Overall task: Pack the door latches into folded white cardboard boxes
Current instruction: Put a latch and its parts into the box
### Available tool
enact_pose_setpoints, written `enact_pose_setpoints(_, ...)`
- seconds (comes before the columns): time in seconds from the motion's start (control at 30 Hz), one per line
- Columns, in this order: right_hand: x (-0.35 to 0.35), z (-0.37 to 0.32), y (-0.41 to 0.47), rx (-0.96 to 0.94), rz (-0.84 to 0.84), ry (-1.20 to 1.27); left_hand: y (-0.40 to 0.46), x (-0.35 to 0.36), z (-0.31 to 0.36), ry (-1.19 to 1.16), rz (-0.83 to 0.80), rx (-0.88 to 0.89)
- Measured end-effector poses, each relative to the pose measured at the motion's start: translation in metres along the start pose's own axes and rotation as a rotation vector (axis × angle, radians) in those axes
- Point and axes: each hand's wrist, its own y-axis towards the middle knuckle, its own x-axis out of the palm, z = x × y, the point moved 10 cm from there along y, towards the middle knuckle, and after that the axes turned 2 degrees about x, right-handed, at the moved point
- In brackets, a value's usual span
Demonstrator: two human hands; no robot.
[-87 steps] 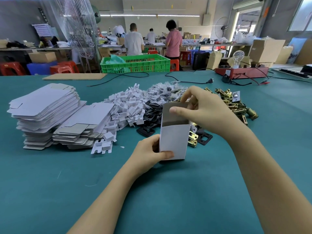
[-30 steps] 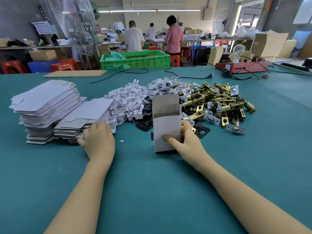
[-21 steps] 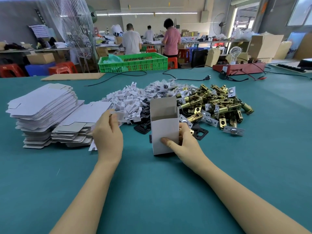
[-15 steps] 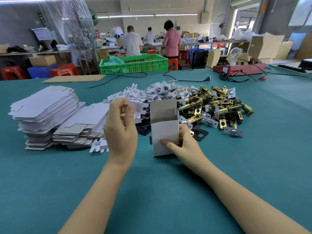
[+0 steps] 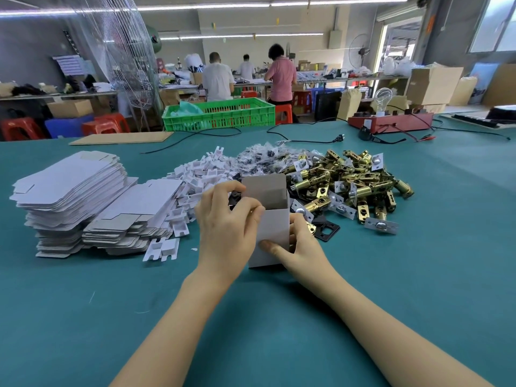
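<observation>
A folded white cardboard box (image 5: 275, 227) stands upright on the green table, its top flap raised and its mouth open. My right hand (image 5: 298, 247) grips its lower right corner, thumb across the front. My left hand (image 5: 226, 224) is at the box's upper left edge with fingers curled, pinching a white insert that the fingers mostly hide. The brass door latches (image 5: 349, 182) lie in a heap just right of and behind the box. A pile of white cardboard inserts (image 5: 206, 174) lies behind my left hand.
Stacks of flat white box blanks (image 5: 72, 191) stand at the left. Black strike plates (image 5: 325, 229) lie beside the box, small bagged parts (image 5: 262, 160) behind it. A green crate (image 5: 220, 114), cables and a red lamp base (image 5: 391, 122) line the far edge. People work beyond.
My left hand picked a white insert from the pile by the blanks and carried it right to the box's open top. My right hand took over holding the box.
</observation>
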Motion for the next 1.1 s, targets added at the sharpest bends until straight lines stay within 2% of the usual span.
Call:
enact_pose_setpoints(0.3,0.001,0.000,0.000,0.003,-0.002,-0.010,-0.007,0.011,-0.007,0.054,-0.070,-0.031)
enact_pose_setpoints(0.37,0.000,-0.001,0.000,-0.003,0.000,-0.011,-0.012,0.009,-0.008,0.011,-0.030,-0.049)
enact_pose_setpoints(0.47,-0.001,-0.002,-0.002,0.002,0.006,-0.005,-0.026,0.007,-0.012,-0.170,0.003,-0.102)
enact_pose_setpoints(0.53,-0.001,0.001,-0.001,0.016,0.005,-0.006,-0.038,0.023,-0.026,-0.387,-0.113,-0.286)
enact_pose_setpoints(0.63,-0.001,0.005,-0.001,0.025,0.007,0.005,-0.061,0.060,-0.041,-0.683,-0.377,-0.590)
enact_pose_setpoints(0.7,0.001,0.007,-0.001,0.036,-0.014,0.016,-0.066,0.073,-0.049,-0.745,-0.456,-0.646)
enact_pose_setpoints(0.8,0.000,0.009,0.001,0.079,-0.027,0.073,-0.064,0.078,-0.053,-0.823,-0.489,-0.648)
enact_pose_setpoints(0.9,-0.019,0.010,0.003,0.101,0.128,0.229,-0.063,0.082,-0.052,-0.905,-0.533,-0.651)
enact_pose_setpoints(1.0,-0.051,0.011,0.001,0.100,0.352,0.255,-0.062,0.085,-0.048,-0.942,-0.602,-0.617)
enact_pose_setpoints(1.1,-0.074,0.012,0.006,0.106,0.433,0.252,-0.063,0.088,-0.045,-0.895,-0.627,-0.580)
